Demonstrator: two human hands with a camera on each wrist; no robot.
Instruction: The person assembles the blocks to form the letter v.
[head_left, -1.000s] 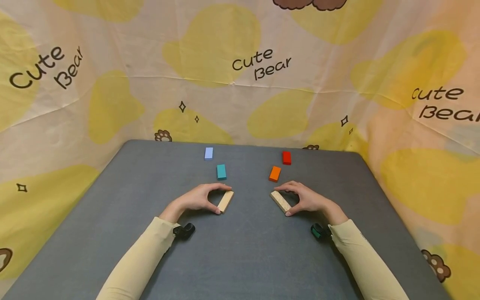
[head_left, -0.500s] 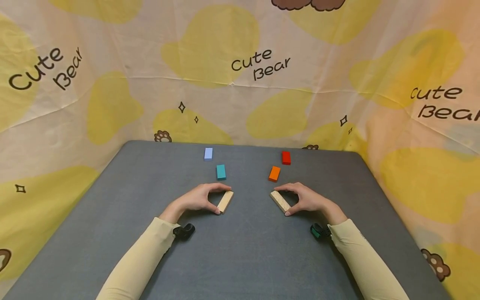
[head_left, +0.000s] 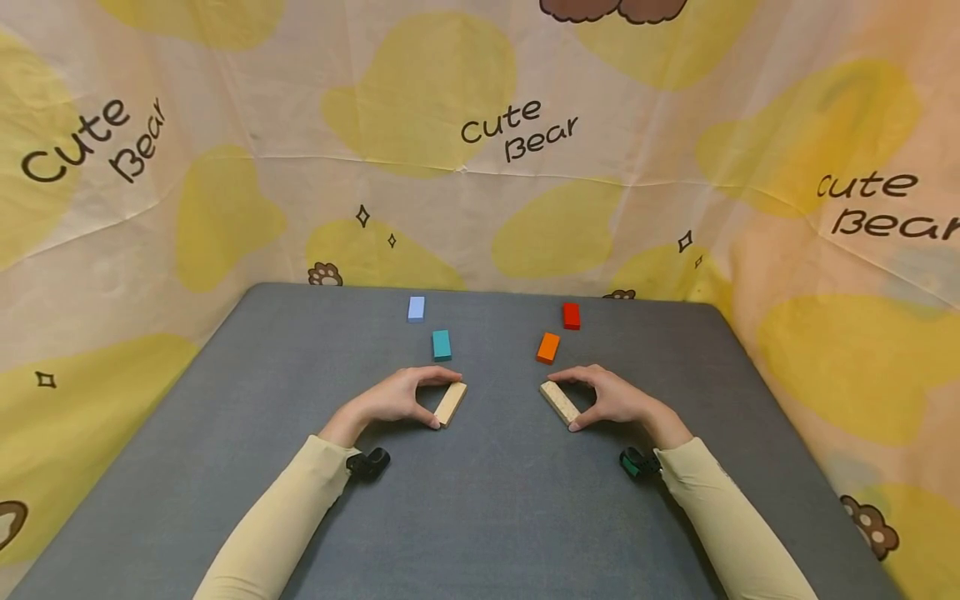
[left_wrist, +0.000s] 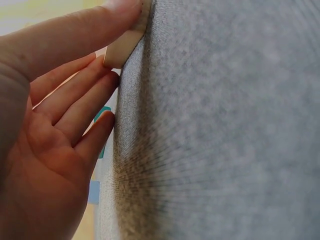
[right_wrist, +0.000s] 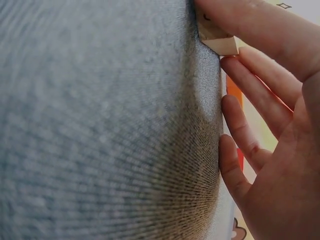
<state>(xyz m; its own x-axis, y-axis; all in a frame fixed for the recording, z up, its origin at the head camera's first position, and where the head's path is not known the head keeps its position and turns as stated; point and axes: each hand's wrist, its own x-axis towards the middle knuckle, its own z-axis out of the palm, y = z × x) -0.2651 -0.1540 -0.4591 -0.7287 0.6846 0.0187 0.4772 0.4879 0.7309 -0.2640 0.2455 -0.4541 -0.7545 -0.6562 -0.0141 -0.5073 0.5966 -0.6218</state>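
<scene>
My left hand (head_left: 393,395) pinches a plain wooden block (head_left: 451,404) by its two ends, thumb at the near end and fingers at the far end. On the other side, my right hand (head_left: 618,395) holds a second wooden block (head_left: 559,403) the same way. Both blocks lie on the grey table, slanted toward each other at their far ends, with a gap between them. In the left wrist view, the wooden block (left_wrist: 123,49) shows between thumb and fingers. The right wrist view has the other wooden block (right_wrist: 220,42) partly covered by the thumb.
Beyond my left hand lie a teal block (head_left: 442,345) and a light blue block (head_left: 416,309). Past my right hand are an orange block (head_left: 547,348) and a red block (head_left: 572,316). A patterned cloth (head_left: 420,92) hangs around the grey table (head_left: 495,517).
</scene>
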